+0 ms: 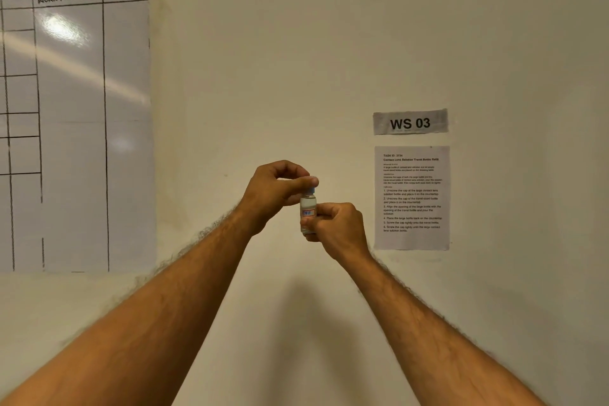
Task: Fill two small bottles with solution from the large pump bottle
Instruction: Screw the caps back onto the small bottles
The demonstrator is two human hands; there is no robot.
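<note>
One small clear glass bottle with a red-and-white label [308,212] stands upright in your right hand [336,227], whose grip clamps its body; your left hand [273,191] pinches the blue cap [310,190] above. Probably you're capping or uncapping; twist while steadying the body.

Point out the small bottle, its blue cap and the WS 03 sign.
small bottle [308,212]: head view, on its label.
blue cap [311,190]: head view, on its visible side.
WS 03 sign [410,122]: head view, on the lettering.
</note>
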